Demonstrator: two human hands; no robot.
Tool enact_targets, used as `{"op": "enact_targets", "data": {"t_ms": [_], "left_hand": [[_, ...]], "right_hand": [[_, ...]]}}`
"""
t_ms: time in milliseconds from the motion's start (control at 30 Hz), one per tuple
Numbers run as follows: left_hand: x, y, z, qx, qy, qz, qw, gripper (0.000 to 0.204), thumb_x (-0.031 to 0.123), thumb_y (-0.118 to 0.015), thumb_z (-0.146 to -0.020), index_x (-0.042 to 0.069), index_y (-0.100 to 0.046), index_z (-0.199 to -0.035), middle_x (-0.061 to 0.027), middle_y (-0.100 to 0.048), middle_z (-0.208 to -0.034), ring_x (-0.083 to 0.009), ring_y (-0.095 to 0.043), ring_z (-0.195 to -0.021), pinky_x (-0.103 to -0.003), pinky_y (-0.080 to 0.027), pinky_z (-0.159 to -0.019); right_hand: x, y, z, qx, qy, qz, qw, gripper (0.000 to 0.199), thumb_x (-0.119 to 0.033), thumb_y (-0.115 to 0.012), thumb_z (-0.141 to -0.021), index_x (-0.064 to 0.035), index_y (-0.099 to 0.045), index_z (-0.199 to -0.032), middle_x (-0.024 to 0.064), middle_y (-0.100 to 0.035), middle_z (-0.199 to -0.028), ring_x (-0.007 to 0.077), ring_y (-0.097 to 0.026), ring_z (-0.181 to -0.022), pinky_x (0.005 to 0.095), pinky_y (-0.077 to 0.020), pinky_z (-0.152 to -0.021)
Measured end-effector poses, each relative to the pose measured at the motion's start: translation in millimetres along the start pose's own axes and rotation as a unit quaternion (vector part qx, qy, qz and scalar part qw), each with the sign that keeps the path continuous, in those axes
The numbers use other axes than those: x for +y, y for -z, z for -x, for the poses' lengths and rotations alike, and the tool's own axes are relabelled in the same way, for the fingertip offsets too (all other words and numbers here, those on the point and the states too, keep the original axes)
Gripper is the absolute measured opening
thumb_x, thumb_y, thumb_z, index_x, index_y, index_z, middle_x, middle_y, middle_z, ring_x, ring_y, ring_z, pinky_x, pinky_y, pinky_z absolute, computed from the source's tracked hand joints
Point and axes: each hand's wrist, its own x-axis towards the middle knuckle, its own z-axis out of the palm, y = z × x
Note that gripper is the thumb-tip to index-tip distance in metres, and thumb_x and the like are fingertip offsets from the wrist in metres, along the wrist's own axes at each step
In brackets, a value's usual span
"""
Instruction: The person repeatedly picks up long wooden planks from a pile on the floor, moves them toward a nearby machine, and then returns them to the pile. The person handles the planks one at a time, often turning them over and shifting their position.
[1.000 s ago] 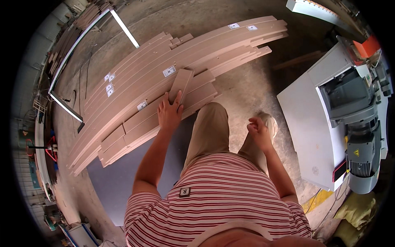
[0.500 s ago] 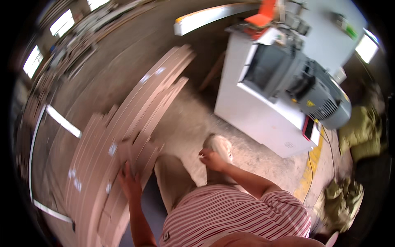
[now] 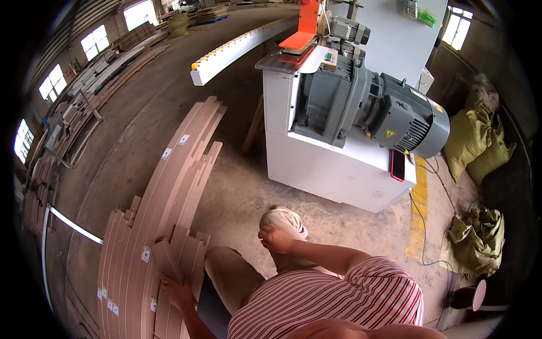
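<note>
Long curved brown wooden boards [image 3: 164, 192] lie stacked on the floor at my left. My left hand [image 3: 176, 291] rests flat on the near end of the stack, fingers spread against a short board piece [image 3: 167, 260]. My right hand [image 3: 275, 239] sits on my raised right knee, fingers curled, holding nothing I can see. My shoe [image 3: 285, 217] shows just beyond it. I wear a red and white striped shirt [image 3: 333, 302].
A white machine cabinet [image 3: 333, 169] with a big grey motor [image 3: 389, 110] stands ahead right. A white roller conveyor [image 3: 243, 42] runs off toward the back. Green sacks [image 3: 477, 141] pile at the right. More timber [image 3: 84, 90] lies along the left wall.
The view has swung up and right, bringing the machine and motor to the centre. My left hand stays on the boards and my right hand stays at my knee.
</note>
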Motion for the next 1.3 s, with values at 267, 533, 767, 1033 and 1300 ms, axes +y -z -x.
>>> {"op": "enact_targets", "data": {"t_ms": [267,533,767,1033,1300], "left_hand": [[-34,-33,-8,-0.022,-0.108,-0.037,0.993,0.087,0.04,-0.07,-0.083,0.001,-0.03,-0.149,-0.0214,-0.04,-0.149,-0.0339,-0.045,-0.134,-0.042,-0.038,-0.11],[-5,-5,-13,0.035,0.007,0.061,0.998,0.089,0.027,-0.075,-0.079,0.005,-0.026,-0.15,-0.02,-0.046,-0.142,-0.0375,-0.05,-0.126,-0.049,-0.047,-0.099],[2,2,-9,0.033,-0.009,0.061,0.998,0.089,0.021,-0.074,-0.08,0.009,-0.023,-0.152,-0.0185,-0.043,-0.144,-0.0385,-0.048,-0.128,-0.051,-0.048,-0.099],[-1,2,-11,0.044,-0.025,0.06,0.997,0.089,0.016,-0.075,-0.079,0.006,-0.024,-0.151,-0.0172,-0.042,-0.145,-0.0371,-0.047,-0.129,-0.048,-0.047,-0.102],[1,-1,-13,0.032,0.003,0.03,0.999,0.089,0.013,-0.074,-0.077,0.008,-0.025,-0.151,-0.0166,-0.043,-0.144,-0.0367,-0.047,-0.128,-0.051,-0.048,-0.099]], "right_hand": [[5,-2,22,-0.047,-0.066,-0.025,0.996,0.014,-0.01,-0.062,-0.082,-0.003,-0.061,-0.095,0.0209,-0.06,-0.098,0.0396,-0.058,-0.094,0.0475,-0.049,-0.082],[-3,8,-14,0.036,0.023,-0.012,0.999,0.014,-0.011,-0.064,-0.081,-0.0034,-0.06,-0.093,0.0188,-0.062,-0.093,0.0397,-0.059,-0.094,0.0472,-0.0488,-0.084],[5,50,-44,0.031,-0.123,-0.135,0.983,0.019,-0.018,-0.065,-0.089,-0.0042,-0.067,-0.103,0.0166,-0.068,-0.089,0.0296,-0.067,-0.083,0.0382,-0.053,-0.073],[25,338,-192,0.534,0.013,0.037,0.844,0.007,-0.005,-0.06,-0.089,-0.0004,-0.061,-0.094,0.0161,-0.058,-0.088,0.0311,-0.059,-0.082,0.0402,-0.0483,-0.073],[154,452,-290,0.427,-0.163,0.313,0.833,0.051,-0.044,-0.068,-0.082,-0.0039,-0.063,-0.113,0.0227,-0.066,-0.114,0.0384,-0.059,-0.114,0.0431,-0.048,-0.096]]}}
